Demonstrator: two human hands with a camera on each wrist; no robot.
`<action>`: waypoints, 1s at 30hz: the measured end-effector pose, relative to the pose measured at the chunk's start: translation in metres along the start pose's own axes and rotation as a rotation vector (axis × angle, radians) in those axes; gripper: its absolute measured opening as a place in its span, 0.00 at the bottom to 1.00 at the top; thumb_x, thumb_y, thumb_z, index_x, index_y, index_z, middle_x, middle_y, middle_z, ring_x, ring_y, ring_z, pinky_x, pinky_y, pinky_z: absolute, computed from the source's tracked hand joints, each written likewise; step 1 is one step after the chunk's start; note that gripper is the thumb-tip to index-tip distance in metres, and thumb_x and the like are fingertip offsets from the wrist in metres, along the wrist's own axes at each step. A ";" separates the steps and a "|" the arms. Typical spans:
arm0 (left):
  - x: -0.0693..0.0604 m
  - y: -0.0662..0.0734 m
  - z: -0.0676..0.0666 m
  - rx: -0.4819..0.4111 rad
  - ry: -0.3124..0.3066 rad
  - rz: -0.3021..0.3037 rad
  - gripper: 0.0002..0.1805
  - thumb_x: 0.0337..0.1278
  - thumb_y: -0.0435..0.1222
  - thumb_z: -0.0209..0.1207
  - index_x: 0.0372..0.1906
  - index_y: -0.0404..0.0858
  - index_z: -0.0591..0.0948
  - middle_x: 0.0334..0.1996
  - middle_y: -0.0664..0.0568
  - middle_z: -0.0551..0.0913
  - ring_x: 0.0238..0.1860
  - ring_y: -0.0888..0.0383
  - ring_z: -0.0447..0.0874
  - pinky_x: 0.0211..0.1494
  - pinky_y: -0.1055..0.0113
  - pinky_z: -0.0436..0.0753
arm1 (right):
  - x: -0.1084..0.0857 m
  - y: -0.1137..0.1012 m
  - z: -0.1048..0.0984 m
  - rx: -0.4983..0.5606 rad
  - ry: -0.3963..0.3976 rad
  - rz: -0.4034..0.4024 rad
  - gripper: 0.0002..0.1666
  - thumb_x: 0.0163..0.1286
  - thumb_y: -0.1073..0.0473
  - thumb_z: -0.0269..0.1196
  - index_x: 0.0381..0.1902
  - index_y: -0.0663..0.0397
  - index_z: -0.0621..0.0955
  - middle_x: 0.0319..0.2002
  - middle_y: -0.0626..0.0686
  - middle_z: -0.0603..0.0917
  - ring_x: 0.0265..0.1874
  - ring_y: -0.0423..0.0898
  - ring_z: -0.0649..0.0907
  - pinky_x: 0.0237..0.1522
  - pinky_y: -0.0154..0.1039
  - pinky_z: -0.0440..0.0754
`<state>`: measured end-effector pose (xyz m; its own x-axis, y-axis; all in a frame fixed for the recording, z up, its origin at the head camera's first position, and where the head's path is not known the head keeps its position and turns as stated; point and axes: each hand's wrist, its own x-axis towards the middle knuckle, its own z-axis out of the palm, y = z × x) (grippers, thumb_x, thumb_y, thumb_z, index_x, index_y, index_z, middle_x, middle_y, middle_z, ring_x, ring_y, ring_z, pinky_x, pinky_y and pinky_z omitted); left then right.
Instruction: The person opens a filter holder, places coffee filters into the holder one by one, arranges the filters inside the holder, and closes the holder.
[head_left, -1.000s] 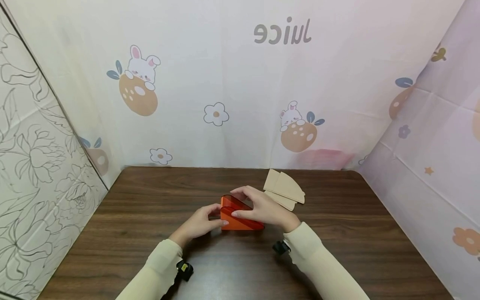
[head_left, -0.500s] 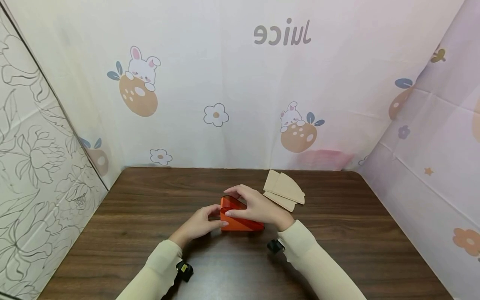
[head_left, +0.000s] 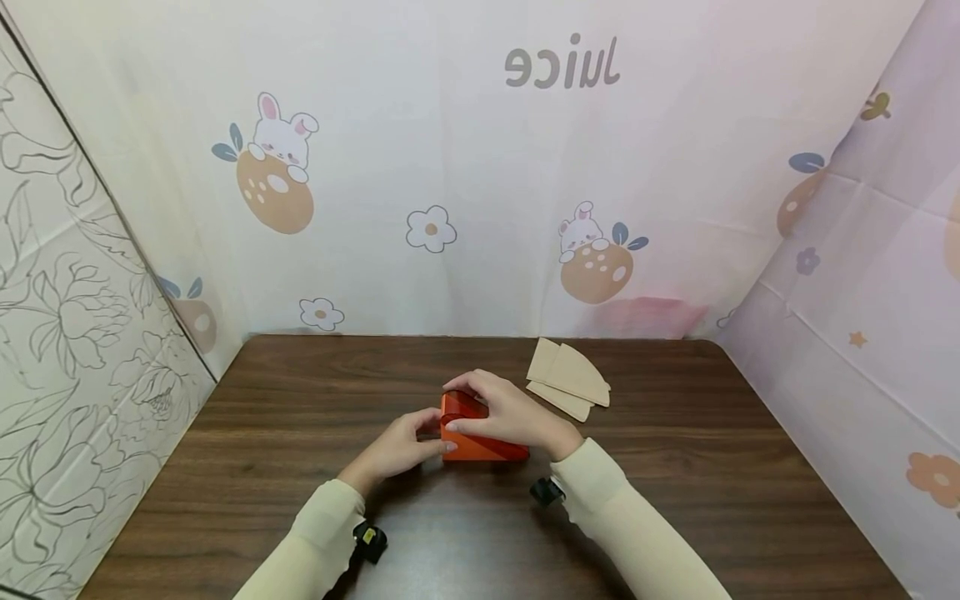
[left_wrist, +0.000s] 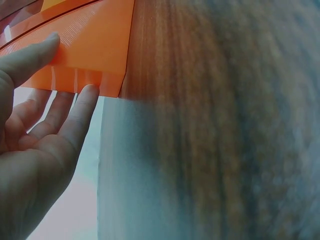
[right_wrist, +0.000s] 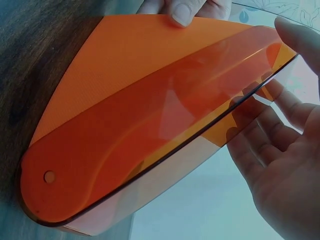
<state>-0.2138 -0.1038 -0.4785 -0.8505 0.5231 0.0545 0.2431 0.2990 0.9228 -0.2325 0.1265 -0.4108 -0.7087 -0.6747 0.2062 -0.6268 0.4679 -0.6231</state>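
An orange case [head_left: 471, 451] with a see-through red lid [head_left: 465, 407] stands on the table between the hands. The left hand [head_left: 396, 452] holds the case's left end; in the left wrist view its thumb lies on the orange face [left_wrist: 95, 42] and its fingertips touch the narrow end wall. From above, the right hand [head_left: 513, 414] grips the lid, thumb in front and fingers behind. The right wrist view shows the tinted lid [right_wrist: 165, 120] overlapping the fan-shaped case [right_wrist: 120, 55], with the right fingers [right_wrist: 265, 120] partly seen through it. A small round hole marks the lid's narrow end.
Several tan fan-shaped sheets [head_left: 573, 375] lie behind and to the right of the right hand. The dark wooden table [head_left: 675, 467] backs onto a printed cloth [head_left: 480, 167], with more patterned cloth on both sides.
The right hand has shifted a little to the left along the lid toward its wide end. The left hand and the case look unmoved.
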 end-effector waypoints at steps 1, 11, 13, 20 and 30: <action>0.000 0.000 0.000 -0.003 -0.001 0.003 0.19 0.64 0.38 0.66 0.58 0.42 0.80 0.54 0.53 0.83 0.58 0.51 0.79 0.62 0.50 0.76 | 0.000 0.000 0.000 -0.002 -0.001 0.002 0.30 0.65 0.53 0.72 0.62 0.48 0.76 0.53 0.43 0.78 0.50 0.38 0.77 0.51 0.36 0.80; -0.001 0.005 0.001 -0.001 0.013 0.003 0.18 0.64 0.35 0.66 0.57 0.40 0.80 0.54 0.50 0.83 0.58 0.49 0.79 0.61 0.48 0.76 | 0.002 -0.001 0.001 -0.027 0.004 0.000 0.28 0.64 0.54 0.72 0.60 0.49 0.77 0.51 0.44 0.78 0.48 0.39 0.77 0.49 0.35 0.81; 0.000 0.001 0.000 -0.003 0.010 0.009 0.18 0.64 0.37 0.66 0.58 0.41 0.80 0.54 0.52 0.83 0.58 0.51 0.79 0.61 0.49 0.76 | 0.002 -0.001 0.001 -0.030 0.003 -0.002 0.27 0.65 0.54 0.72 0.60 0.49 0.77 0.51 0.44 0.78 0.48 0.39 0.77 0.48 0.35 0.81; 0.000 0.000 0.000 -0.008 0.013 0.012 0.20 0.63 0.36 0.66 0.59 0.41 0.80 0.54 0.51 0.83 0.58 0.51 0.79 0.62 0.49 0.76 | 0.002 -0.002 0.001 -0.029 0.001 -0.004 0.27 0.65 0.54 0.72 0.59 0.49 0.77 0.50 0.45 0.78 0.48 0.39 0.77 0.49 0.35 0.81; 0.000 -0.001 0.001 -0.011 0.009 0.009 0.19 0.64 0.36 0.66 0.58 0.41 0.80 0.54 0.51 0.83 0.58 0.50 0.79 0.61 0.48 0.76 | 0.000 -0.001 0.002 -0.011 -0.003 0.024 0.26 0.66 0.54 0.71 0.59 0.48 0.76 0.50 0.43 0.78 0.48 0.38 0.77 0.50 0.35 0.80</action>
<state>-0.2137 -0.1033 -0.4801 -0.8525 0.5185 0.0664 0.2458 0.2855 0.9263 -0.2308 0.1249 -0.4114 -0.7226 -0.6648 0.1892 -0.6131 0.4900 -0.6197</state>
